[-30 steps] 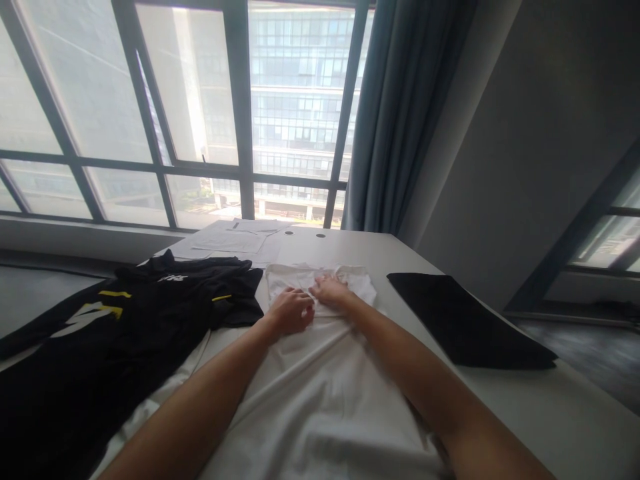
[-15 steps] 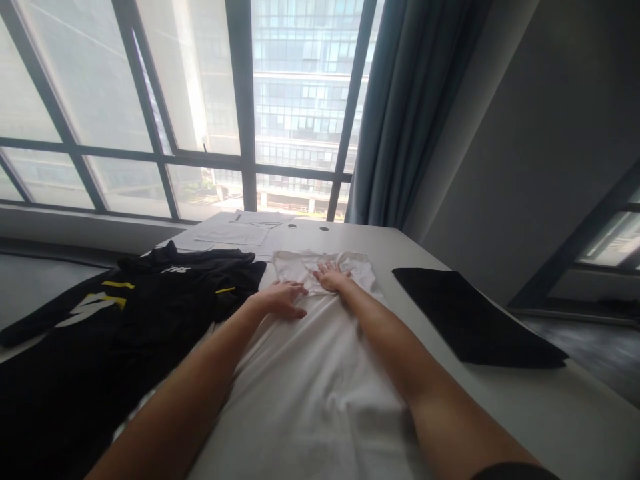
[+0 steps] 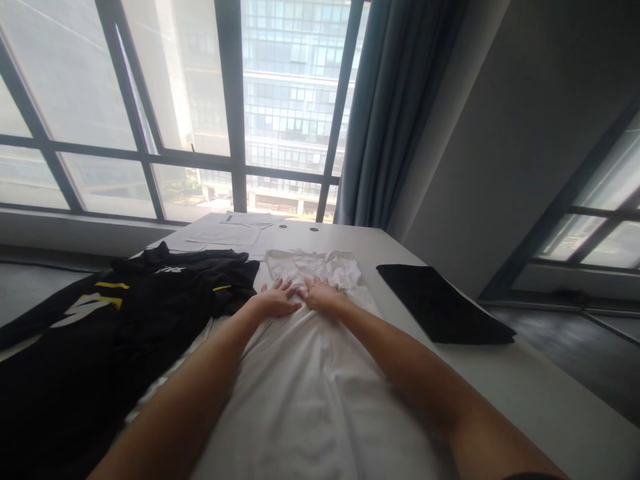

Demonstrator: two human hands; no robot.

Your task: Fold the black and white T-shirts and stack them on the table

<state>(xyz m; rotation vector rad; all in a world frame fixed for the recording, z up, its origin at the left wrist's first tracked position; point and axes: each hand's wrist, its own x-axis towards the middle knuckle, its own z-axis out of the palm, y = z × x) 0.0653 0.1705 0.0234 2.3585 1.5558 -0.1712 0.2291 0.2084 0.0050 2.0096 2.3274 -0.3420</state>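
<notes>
A white cloth garment stretches along the table from near my body to its crumpled far end. My left hand lies flat on the left side of it, fingers spread. Close beside it, my right hand presses on the cloth with its fingers stretched forward. The two hands almost touch at the fingertips. Wrinkles run through the fabric under and around them. Neither hand grips anything that I can see.
A black garment with yellow and white marks lies along the left. To the right is a folded black cloth. White paper sheets lie at the back of the white table, before windows and a grey curtain.
My right hand has slid left and slightly nearer over the white cloth, closing the gap to my left hand. The left fingers are more spread. The view has turned slightly to the right.
</notes>
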